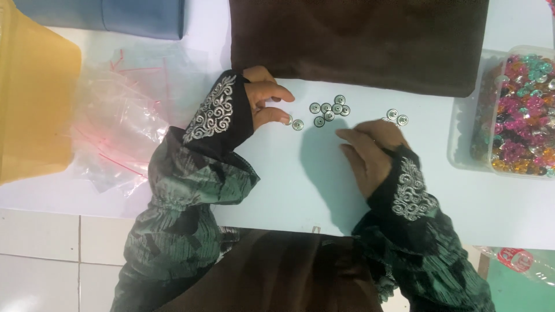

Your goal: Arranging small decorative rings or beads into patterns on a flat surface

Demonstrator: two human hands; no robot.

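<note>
Left hand sits on the white table, fingers curled in toward the thumb, tips close together. Fingertips are just beside one small round metal button, maybe touching its edge; hard to say. Whether something is pinched between thumb and fingers cannot be told, too small.

Right hand lies palm down, fingers loosely together and pointing left, flat on the table. Not gripping anything visible. Its knuckles sit just below a pair of buttons, and one may be partly hidden under the fingers.

Main cluster of buttons lies between the two hands, near the edge of the dark brown cloth, several touching or overlapping each other.

Both wrists are covered by black cuffs with silver embroidery, over green patterned sleeves.

Clear plastic bags with red strips are piled to the left, next to a yellow container, which is cut off by the frame. A clear box of coloured sequins is at the right edge, partly cut off. A blue cloth is cropped at the top.
</note>
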